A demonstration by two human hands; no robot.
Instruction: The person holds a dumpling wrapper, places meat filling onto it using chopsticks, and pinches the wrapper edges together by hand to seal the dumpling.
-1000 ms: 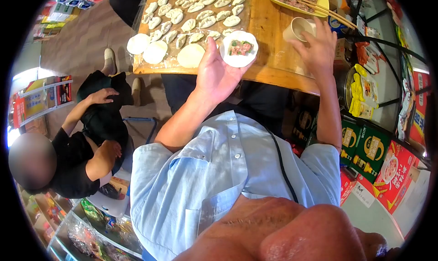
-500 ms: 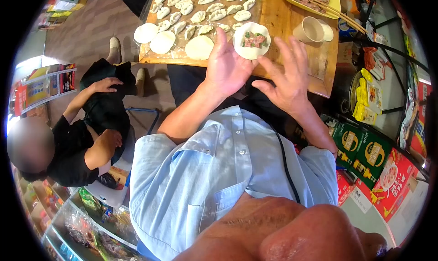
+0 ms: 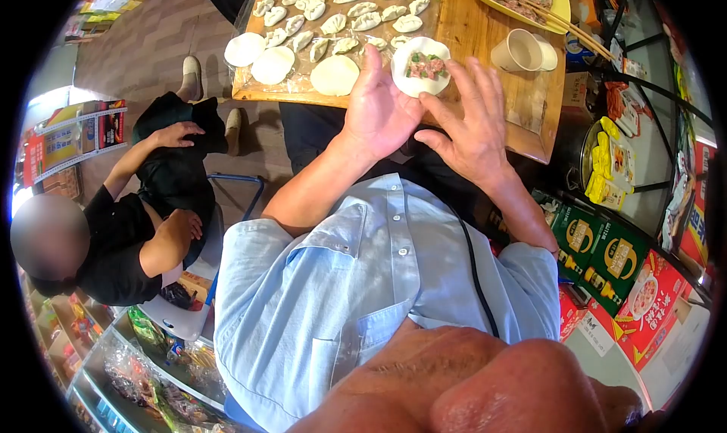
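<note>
A round dumpling wrapper [image 3: 406, 83] with pink meat and green filling [image 3: 426, 66] in its middle lies flat across the fingers of my left hand [image 3: 382, 115]. The left thumb sticks up at the wrapper's left side, and the wrapper hides most of the other fingers. My right hand [image 3: 471, 126] is at the wrapper's right edge, its index fingertip close to the lower rim. The right fingers are stretched out and the thumb stands apart. Three bare wrappers, one of them a larger wrapper [image 3: 334, 76], lie on the board left of my hands.
Several folded dumplings [image 3: 365, 22] lie in rows on plastic film over the wooden table [image 3: 522, 104]. A yellow bowl of meat filling [image 3: 556, 9] with chopsticks [image 3: 579, 33] and a paper cup [image 3: 518, 51] stand at the right. A seated person [image 3: 151, 206] is at the left.
My right hand has moved slightly left, and its fingers now overlap the wrapper's right edge. The left hand with the wrapper has barely shifted. The view has tilted a little.
</note>
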